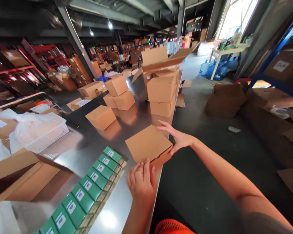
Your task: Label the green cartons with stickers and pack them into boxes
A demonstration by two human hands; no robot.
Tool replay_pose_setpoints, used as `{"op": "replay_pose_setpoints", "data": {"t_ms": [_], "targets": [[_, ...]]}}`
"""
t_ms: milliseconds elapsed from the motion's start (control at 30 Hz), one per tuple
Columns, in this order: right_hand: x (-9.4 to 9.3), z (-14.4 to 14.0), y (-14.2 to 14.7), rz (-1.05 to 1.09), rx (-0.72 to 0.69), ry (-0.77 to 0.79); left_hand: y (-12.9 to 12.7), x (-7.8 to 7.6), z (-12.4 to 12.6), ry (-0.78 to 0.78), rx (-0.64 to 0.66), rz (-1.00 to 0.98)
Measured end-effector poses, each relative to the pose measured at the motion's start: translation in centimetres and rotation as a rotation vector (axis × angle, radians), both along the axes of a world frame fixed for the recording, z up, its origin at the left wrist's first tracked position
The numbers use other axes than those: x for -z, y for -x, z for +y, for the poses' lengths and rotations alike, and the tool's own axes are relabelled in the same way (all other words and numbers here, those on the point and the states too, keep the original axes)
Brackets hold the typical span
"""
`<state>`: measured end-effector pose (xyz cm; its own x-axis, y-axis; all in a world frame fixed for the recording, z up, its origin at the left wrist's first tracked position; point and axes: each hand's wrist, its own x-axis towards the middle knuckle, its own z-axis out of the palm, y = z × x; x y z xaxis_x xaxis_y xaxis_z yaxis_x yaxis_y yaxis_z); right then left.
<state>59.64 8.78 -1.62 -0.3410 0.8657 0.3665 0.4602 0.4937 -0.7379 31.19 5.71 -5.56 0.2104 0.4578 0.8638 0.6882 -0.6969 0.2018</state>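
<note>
A closed brown cardboard box (148, 143) sits near the right edge of the metal table. My left hand (141, 182) is at its near edge, fingers bent over the lid and thumb against the front side. At the box's right corner is my right hand (177, 138), its fingers spread and the thumb by the corner; whether the fingertips touch the lid I cannot tell. To the left runs a row of several green boxes (88, 185) with white labels.
Stacked cardboard boxes (161, 89) stand ahead on the table (88, 138), with smaller boxes (101, 117) to their left. An open carton (26, 178) and a white basket (51, 133) with a plastic bag lie at left. Brown cartons (224, 99) stand on the floor at right.
</note>
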Motion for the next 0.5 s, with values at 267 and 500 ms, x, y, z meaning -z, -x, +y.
{"op": "replay_pose_setpoints", "data": {"t_ms": [267,500], "targets": [[3.9,0.5,4.3,-0.014,-0.1,0.051,4.2,2.3,3.0,0.02,0.213,-0.122],[4.7,-1.9,7.4,0.098,0.181,-0.218,3.4,3.9,1.5,0.123,0.16,-0.309]]}}
